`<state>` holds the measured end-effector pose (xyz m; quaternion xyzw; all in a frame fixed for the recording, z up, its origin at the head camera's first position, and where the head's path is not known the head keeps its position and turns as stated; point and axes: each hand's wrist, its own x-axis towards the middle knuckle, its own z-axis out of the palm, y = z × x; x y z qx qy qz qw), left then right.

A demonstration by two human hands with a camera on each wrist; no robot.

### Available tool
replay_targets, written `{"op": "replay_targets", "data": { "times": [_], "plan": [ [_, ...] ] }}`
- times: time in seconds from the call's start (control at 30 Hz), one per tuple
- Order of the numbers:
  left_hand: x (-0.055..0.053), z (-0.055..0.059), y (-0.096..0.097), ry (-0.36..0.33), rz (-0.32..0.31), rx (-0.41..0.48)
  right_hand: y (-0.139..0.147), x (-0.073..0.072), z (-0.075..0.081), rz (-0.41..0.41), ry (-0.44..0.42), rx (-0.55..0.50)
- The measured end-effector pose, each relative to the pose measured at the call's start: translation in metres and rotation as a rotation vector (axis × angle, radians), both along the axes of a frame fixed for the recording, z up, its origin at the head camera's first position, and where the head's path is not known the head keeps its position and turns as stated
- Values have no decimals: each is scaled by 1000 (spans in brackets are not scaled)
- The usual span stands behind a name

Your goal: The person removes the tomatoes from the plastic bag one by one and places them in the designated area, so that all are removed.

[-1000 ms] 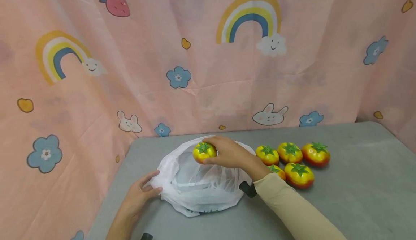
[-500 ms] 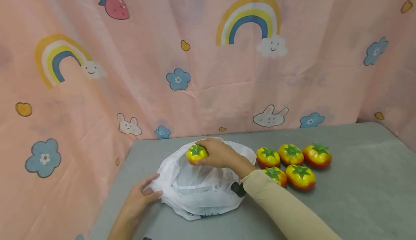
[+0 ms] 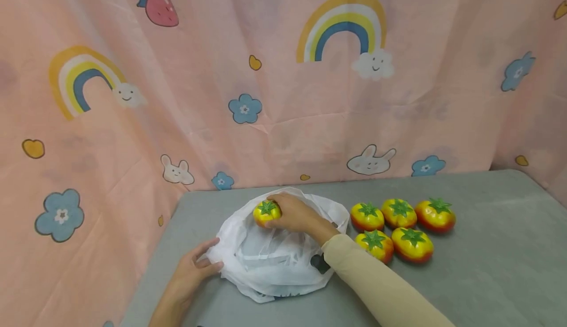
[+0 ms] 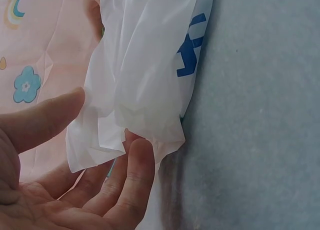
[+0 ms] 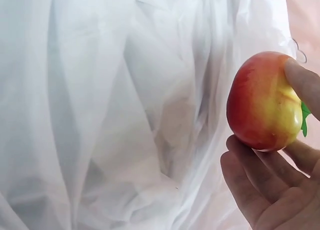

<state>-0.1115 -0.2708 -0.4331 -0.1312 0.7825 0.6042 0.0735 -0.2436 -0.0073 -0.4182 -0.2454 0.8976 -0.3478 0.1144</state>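
My right hand (image 3: 294,212) grips a glossy yellow-and-red tomato (image 3: 267,213) with a green leafy top, over the open mouth of a white plastic bag (image 3: 252,287). Thumb and fingers hold that tomato (image 5: 265,102) from either side in the right wrist view, with the bag's wall (image 5: 100,115) beside it. At the bag's left edge is my left hand (image 3: 190,270), its thumb and fingers spread around the gathered plastic. The left wrist view shows curled fingers (image 4: 135,180) at a loose corner of the bag (image 4: 150,80), which bears blue print.
Several more tomatoes stand in two rows right of the bag, among them a front one (image 3: 413,245) and a back one (image 3: 435,215). They rest on a grey table (image 3: 496,268). Behind it hangs a pink curtain (image 3: 283,85) with printed rainbows and flowers.
My right hand has carried the tomato a little left and down over the bag's mouth. The left hand has stayed at the bag's edge.
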Motion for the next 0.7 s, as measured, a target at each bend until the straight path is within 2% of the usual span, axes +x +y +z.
{"op": "replay_targets", "data": {
  "times": [0.13, 0.43, 0.7],
  "plan": [
    [0, 2, 1, -7, 11, -12, -2, 0, -5, -16, -13, -40],
    [-1, 0, 2, -18, 23, -63, -6, 4, -16, 1, -42, -103],
    [-1, 0, 2, -39, 39, -85, -8, 8, -18, 15, -21, -82]
  ]
}}
